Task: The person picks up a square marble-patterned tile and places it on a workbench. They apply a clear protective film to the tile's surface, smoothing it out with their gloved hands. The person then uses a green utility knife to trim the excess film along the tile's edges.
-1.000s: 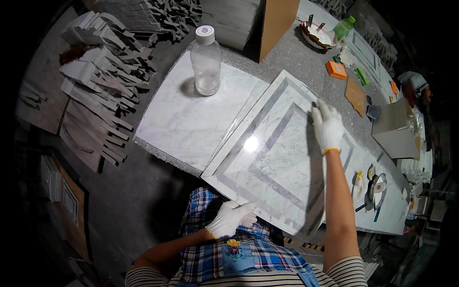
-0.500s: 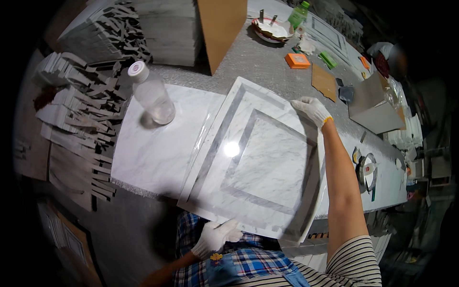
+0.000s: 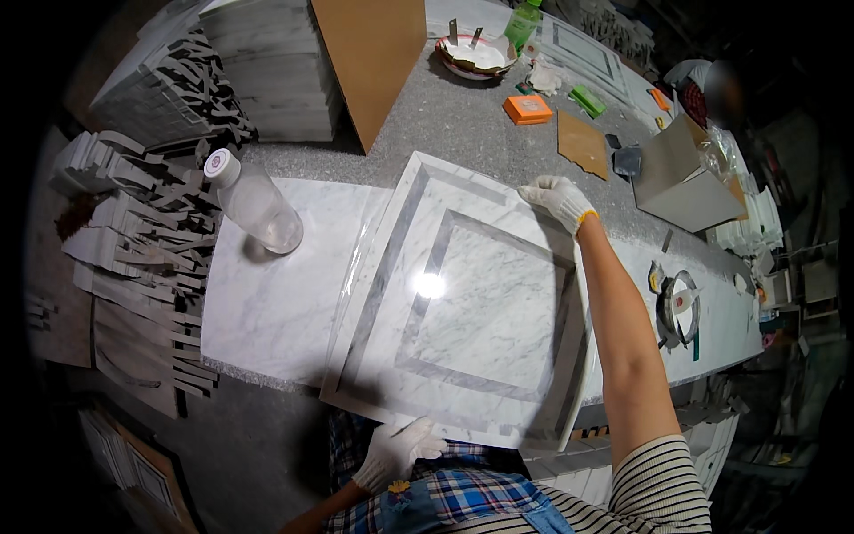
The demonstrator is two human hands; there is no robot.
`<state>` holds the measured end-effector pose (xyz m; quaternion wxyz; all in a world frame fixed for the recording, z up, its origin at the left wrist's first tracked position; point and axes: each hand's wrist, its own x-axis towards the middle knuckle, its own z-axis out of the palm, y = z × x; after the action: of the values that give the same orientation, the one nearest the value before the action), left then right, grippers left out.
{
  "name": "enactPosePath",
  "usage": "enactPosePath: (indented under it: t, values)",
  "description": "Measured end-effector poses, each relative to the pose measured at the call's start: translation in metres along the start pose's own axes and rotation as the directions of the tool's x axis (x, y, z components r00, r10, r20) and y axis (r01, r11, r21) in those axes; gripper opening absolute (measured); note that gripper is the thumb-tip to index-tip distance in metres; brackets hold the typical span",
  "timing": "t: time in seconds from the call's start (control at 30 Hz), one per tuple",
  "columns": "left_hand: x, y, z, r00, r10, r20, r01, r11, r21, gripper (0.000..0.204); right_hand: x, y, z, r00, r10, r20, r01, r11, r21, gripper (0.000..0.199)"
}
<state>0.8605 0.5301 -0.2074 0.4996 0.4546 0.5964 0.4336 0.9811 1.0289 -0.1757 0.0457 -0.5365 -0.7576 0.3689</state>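
Note:
A square marble panel [image 3: 485,307], white with grey inlaid bands forming nested frames, lies tilted in front of me, its near side overhanging the table's front. My right hand [image 3: 559,199], in a white knit glove with a yellow cuff, is closed on the panel's far right corner. Against the near edge, my gloved left hand [image 3: 398,452] has its thumb at the rim; its other fingers are curled and partly hidden. Clear film [image 3: 354,258] shows along the panel's left edge. Beneath and to the left is a plain white marble slab [image 3: 258,329].
A clear bottle [image 3: 258,209] with a white cap stands on the slab. Stacked slabs [image 3: 276,76] and a brown board [image 3: 374,62] rise behind. Farther right are an orange box [image 3: 527,109], a bowl [image 3: 476,58], a carton [image 3: 680,178] and a round metal dish [image 3: 678,310].
The view has shifted slightly, so the table items appear farther left. Both hands stay at the same places on the panel, which looks little changed in position.

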Motion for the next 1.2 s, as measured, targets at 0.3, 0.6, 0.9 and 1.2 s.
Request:
enactPosePath:
  t: [0.3, 0.6, 0.9, 1.2]
  values:
    - [0.003, 0.006, -0.004, 0.992, 0.124, 0.006, -0.123, 0.975, 0.184, 0.022, -0.008, -0.002, 0.005, 0.999, -0.027, -0.034, 0.029, 0.998, 0.049, 0.035]
    - [0.004, -0.004, -0.004, 0.981, 0.173, 0.087, -0.193, 0.925, 0.327, 0.018, -0.004, 0.002, 0.002, 1.0, 0.011, -0.012, -0.011, 1.0, 0.008, 0.037]
    - [0.008, 0.025, 0.007, 0.777, -0.607, 0.166, 0.459, 0.367, -0.809, 0.038, -0.084, 0.005, 0.012, 0.849, -0.278, -0.45, 0.227, 0.96, -0.165, 0.046]
    - [-0.001, 0.027, 0.017, 0.82, -0.572, 0.009, 0.338, 0.472, -0.815, 0.035, -0.249, 0.055, 0.026, 0.898, -0.17, -0.405, 0.211, 0.976, 0.057, 0.042]
